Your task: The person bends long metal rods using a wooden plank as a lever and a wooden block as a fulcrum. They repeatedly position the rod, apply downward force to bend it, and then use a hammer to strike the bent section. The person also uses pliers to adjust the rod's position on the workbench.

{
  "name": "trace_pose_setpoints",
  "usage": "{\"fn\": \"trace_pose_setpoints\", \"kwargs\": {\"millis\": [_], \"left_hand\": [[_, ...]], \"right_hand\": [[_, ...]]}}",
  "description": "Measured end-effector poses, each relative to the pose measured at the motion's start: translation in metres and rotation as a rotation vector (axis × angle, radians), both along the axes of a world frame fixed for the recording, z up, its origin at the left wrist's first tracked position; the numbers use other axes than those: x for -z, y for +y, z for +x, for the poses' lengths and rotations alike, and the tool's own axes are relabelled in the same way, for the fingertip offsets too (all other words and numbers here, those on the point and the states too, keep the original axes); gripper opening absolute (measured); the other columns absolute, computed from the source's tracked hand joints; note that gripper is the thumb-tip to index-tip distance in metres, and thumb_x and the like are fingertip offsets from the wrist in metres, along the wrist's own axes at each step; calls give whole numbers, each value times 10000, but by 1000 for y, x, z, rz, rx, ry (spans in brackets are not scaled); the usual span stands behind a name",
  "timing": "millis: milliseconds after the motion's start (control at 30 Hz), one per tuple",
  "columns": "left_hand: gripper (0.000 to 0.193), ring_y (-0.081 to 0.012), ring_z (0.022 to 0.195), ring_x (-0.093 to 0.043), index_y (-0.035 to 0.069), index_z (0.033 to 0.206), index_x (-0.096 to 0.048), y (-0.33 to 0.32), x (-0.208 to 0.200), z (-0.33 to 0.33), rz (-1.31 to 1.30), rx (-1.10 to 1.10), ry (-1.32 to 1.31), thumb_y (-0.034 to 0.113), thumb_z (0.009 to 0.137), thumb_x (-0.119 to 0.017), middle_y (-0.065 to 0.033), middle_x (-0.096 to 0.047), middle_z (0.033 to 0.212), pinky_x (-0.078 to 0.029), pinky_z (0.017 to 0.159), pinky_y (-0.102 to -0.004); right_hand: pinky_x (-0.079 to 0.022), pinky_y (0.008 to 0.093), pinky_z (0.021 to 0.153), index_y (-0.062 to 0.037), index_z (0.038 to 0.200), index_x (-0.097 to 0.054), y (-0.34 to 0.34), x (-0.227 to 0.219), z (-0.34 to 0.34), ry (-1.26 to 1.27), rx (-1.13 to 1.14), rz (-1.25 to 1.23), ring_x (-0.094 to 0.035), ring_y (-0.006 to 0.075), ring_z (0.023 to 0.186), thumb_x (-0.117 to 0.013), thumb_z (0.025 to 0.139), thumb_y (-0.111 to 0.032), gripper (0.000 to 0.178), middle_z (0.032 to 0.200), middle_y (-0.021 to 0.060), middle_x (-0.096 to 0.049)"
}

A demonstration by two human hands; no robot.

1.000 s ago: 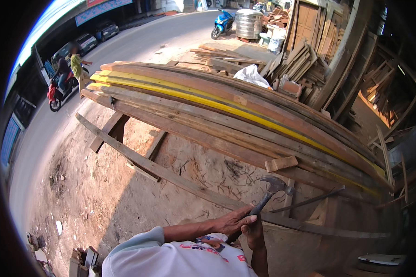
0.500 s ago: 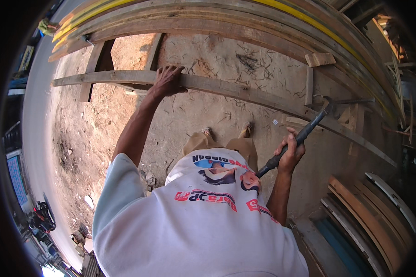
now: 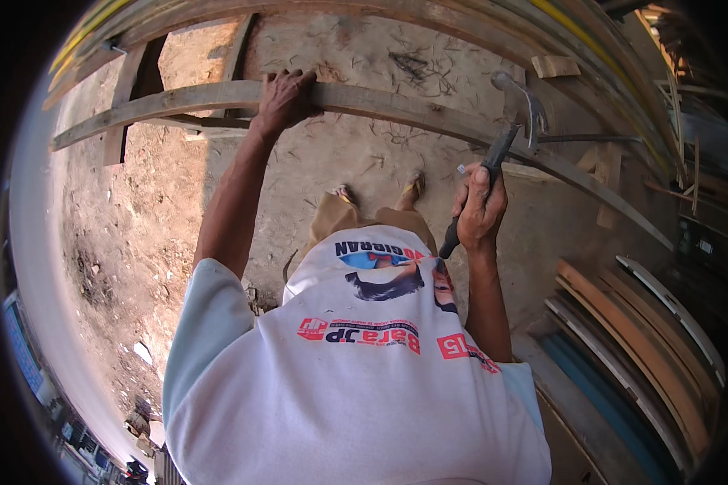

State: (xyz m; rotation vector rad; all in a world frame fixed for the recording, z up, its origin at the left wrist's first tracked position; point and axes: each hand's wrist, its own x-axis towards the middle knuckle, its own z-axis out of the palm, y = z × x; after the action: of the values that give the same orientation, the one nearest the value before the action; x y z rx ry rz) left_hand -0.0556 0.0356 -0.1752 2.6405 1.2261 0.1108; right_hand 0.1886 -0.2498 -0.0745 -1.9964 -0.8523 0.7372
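Observation:
A long narrow wooden beam (image 3: 396, 110) runs crosswise in front of me, over wooden supports. My left hand (image 3: 285, 101) is closed over it left of the middle, with the fingers on its far side. My right hand (image 3: 481, 202) is wrapped around the dark handle of a claw hammer (image 3: 503, 145). The hammer is tilted, its metal head up and away from me, over the right part of the beam in the picture. Whether the head touches the wood I cannot tell. A small wood block (image 3: 556, 65) rests beyond the hammer on the stacked planks.
Long planks (image 3: 340, 10), some with yellow edges, lie across the far side. More boards (image 3: 623, 347) are stacked at the right. Wooden supports (image 3: 125, 97) stand at the left. Scattered dark nail-like pieces (image 3: 412, 66) lie on the dirt floor. A road (image 3: 32, 234) passes at far left.
The hammer has turned in my right hand, so its head and claw now show side-on, and the hand has moved slightly left and up. My left hand still grips the beam. The view has shifted.

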Motion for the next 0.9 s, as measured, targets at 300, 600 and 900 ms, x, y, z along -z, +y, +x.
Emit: {"fn": "trace_pose_setpoints", "kwargs": {"millis": [300,600,900], "left_hand": [[596,-323,1100,-644,191,1115,-652,7,14,-5,84,27,-12,422,631,-911,-66,-688,1059,-412,942,-515],[589,-325,1109,-630,175,1105,-638,5,18,-4,129,19,-90,390,631,-914,-67,-683,1066,-401,957,-517],[620,-326,1162,-597,159,1127,-648,-1,-2,3,-46,-39,0,380,623,-935,-87,-672,1116,-389,985,-511]], "right_hand": [[-407,324,483,-53,912,-601,6,-16,4,-33,-23,24,-502,120,506,-542,1048,-390,369,604,-5,-519],[-441,358,492,-37,973,-620,0,24,8,-65,-39,-109,-542,151,519,-549,1044,-351,329,598,21,-530],[-428,311,503,-55,1028,-672,-7,66,46,-178,-54,110,-499,112,533,-624,1007,-322,272,669,-24,-549]]}}
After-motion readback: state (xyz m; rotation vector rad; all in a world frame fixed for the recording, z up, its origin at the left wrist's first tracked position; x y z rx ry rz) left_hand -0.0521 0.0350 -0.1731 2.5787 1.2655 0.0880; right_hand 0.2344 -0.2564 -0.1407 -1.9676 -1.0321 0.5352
